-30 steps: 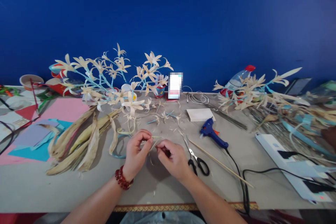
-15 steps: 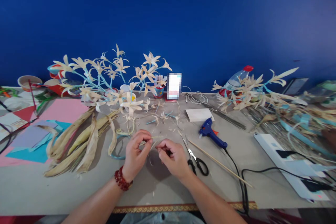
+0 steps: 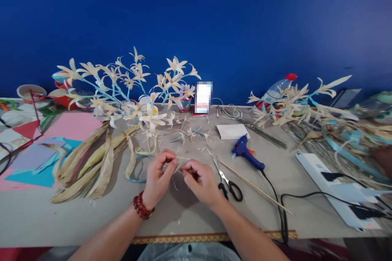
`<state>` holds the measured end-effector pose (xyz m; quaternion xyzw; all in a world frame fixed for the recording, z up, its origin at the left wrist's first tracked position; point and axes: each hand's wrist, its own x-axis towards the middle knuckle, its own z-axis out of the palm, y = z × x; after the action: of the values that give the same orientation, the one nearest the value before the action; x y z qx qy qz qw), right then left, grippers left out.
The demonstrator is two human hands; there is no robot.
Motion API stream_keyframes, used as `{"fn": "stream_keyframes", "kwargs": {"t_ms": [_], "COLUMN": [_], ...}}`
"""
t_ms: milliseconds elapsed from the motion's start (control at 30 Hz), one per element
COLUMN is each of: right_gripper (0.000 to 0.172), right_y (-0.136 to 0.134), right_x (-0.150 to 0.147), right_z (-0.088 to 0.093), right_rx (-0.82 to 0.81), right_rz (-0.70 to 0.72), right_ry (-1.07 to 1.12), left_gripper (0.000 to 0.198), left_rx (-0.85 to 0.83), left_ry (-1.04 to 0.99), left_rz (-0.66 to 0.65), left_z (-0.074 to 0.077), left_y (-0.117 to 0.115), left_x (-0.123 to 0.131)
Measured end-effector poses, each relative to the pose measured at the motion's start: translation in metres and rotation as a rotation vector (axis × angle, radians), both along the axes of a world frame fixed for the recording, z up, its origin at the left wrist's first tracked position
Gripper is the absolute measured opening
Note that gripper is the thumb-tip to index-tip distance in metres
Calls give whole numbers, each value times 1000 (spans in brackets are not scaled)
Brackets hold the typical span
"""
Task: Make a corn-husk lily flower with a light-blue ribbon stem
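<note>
My left hand (image 3: 158,177), with a red bead bracelet (image 3: 141,206) at its wrist, is closed in a pinch. It grips a thin pale strip (image 3: 183,158), which looks like corn husk. Just to its right my right hand (image 3: 202,180) is also closed, fingertips pinched at the strip's lower part; the exact grip is partly hidden. Scissors (image 3: 227,179) with black handles lie open to the right of my right hand. Dried corn husks (image 3: 102,167) are heaped left of my left hand, beside a light-blue ribbon (image 3: 134,179). Small pale flower pieces (image 3: 196,131) are scattered beyond my hands.
Husk flowers on blue stems (image 3: 114,89) stand at the back left, more (image 3: 294,104) at the right. A blue glue gun (image 3: 246,153), wooden stick (image 3: 257,187), white power strip (image 3: 333,195) and black cables lie at right. Coloured paper (image 3: 72,128) lies left. A lit phone (image 3: 202,98) stands behind.
My hands hold nearly the same place and pinch, with the fingers shifting only slightly at the strip. The whole view has moved a little, so the table's things sit slightly higher.
</note>
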<state>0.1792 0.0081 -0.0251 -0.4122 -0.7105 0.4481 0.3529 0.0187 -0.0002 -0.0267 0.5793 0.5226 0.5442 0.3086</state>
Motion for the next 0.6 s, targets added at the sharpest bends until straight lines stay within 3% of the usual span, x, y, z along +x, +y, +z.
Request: {"fn": "stream_keyframes", "kwargs": {"t_ms": [600], "right_gripper": [9], "right_y": [0], "right_x": [0], "right_z": [4], "right_rx": [-55], "right_rz": [-17], "right_ry": [22], "left_gripper": [12], "left_rx": [15], "left_ry": [-12], "left_rz": [-28], "left_z": [1], "left_y": [0], "left_x": [0]}}
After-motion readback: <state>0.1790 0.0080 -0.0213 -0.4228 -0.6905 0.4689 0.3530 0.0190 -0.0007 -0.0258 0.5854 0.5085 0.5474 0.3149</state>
